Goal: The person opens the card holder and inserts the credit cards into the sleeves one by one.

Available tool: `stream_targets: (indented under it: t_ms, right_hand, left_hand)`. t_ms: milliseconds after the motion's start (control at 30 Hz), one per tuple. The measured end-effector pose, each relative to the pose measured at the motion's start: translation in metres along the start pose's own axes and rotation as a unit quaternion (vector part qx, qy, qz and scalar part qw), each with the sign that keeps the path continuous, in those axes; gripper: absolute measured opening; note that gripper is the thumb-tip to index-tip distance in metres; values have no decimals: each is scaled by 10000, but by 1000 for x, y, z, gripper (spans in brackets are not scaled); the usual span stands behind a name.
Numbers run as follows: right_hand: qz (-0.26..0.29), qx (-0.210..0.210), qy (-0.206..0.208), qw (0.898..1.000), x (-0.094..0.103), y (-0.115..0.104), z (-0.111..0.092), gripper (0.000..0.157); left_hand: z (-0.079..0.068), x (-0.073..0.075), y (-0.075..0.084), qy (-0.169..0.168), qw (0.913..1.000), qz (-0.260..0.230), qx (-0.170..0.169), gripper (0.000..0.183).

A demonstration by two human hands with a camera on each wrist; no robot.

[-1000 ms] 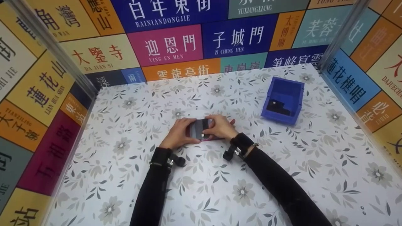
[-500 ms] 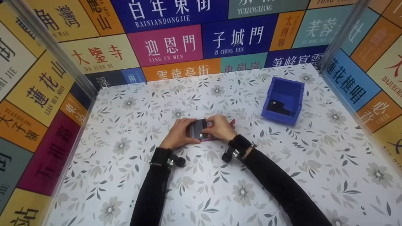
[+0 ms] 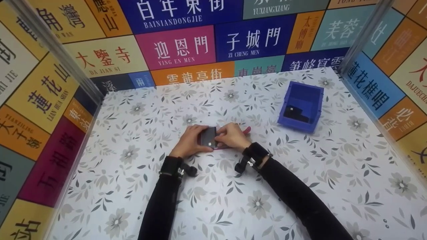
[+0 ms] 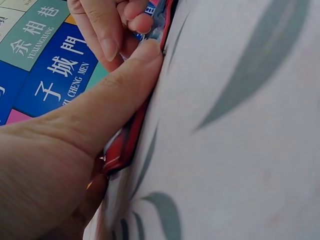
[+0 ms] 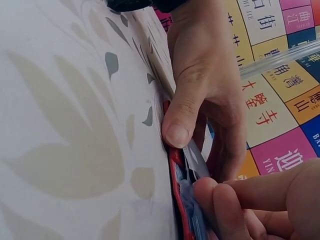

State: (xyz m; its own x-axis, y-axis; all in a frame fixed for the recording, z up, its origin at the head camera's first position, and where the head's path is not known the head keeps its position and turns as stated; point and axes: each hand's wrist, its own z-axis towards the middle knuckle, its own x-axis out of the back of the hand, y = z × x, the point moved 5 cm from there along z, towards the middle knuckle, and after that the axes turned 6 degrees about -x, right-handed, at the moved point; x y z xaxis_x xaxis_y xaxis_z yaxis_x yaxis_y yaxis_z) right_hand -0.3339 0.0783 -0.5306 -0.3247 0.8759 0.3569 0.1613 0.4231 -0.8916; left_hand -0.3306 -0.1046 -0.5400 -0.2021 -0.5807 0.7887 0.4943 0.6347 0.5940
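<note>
In the head view my left hand [image 3: 190,139] grips the left end of a thin, flat red-rimmed case [image 3: 248,130] lying on the table, thumb on its near edge. A dark grey panel [image 3: 208,136] with a small white square lies over the case between my hands. My right hand [image 3: 233,135] pinches at the panel's right edge with thumb and index finger. From the left wrist, the red rim [image 4: 117,152] runs under my left thumb [image 4: 120,82]. In the right wrist view, crumpled clear film [image 5: 189,197] shows inside the rim, beside my right fingertips [image 5: 205,192].
A blue bin [image 3: 302,125] stands at the back right with black items [image 3: 295,113] inside. Leaf-patterned white covering lies over the table [image 3: 200,206]. Panels with printed characters [image 3: 180,48] enclose the back and both sides.
The panel's dark right edge and its white square have shifted slightly left. My right thumb and finger have followed a little, and my left hand stays in place.
</note>
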Motion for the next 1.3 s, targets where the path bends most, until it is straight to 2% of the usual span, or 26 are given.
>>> stream_targets:
  t_ms: [167,267,333,400,500,567,633,733,800,867,967,1033,1200,1300]
  right_hand:
    - [383,-170,-194,9989,-2,0,-2,34]
    - [401,-166,-254,9987,-2,-1,-2,33]
    - [245,-90,-278,9993,-2,-3,-1,33]
    - [-307,171,-229,9991,1,-7,-2,34]
    - [-1002,539,-199,9933,11,-16,-3,38]
    - [-1378,748,-21,9876,27,-23,-5,43]
    - [-1446,843,243,9856,51,-30,-8,50]
    - [-1470,1035,1122,9773,104,-39,-17,60]
    - [-1396,1163,1883,9652,144,-38,-24,65]
    - [-1298,1198,2654,9478,182,-32,-32,66]
    - [-1383,1024,3483,9214,224,-12,-38,62]
    - [-1568,754,3602,9165,237,5,-35,58]
    - [-1680,347,3245,9302,243,33,-23,50]
    - [-1628,355,3345,9275,244,38,-20,42]
  left_hand:
    - [0,0,-2,-33,10000,-15,35,93]
    - [-1,1,-3,-63,10000,-23,58,93]
    - [-1,1,-4,-66,10000,-51,51,93]
    - [-3,1,-4,-83,9999,-70,59,93]
    - [-5,0,-6,-152,9997,-78,166,93]
    - [-7,0,-7,-194,9995,-57,237,94]
    - [-7,-1,-7,-226,9993,-54,290,95]
    - [-5,-2,-4,-219,9995,-60,215,95]
    - [-3,-2,-3,-240,9995,-51,184,95]
    - [-2,-2,-2,-258,9996,-21,151,95]
    - [0,-1,-2,-277,9995,-18,155,96]
    - [0,0,-2,-255,9996,-19,148,96]
    - [-2,2,-1,-180,9997,-26,143,94]
    - [-1,1,0,-195,9997,-66,139,94]
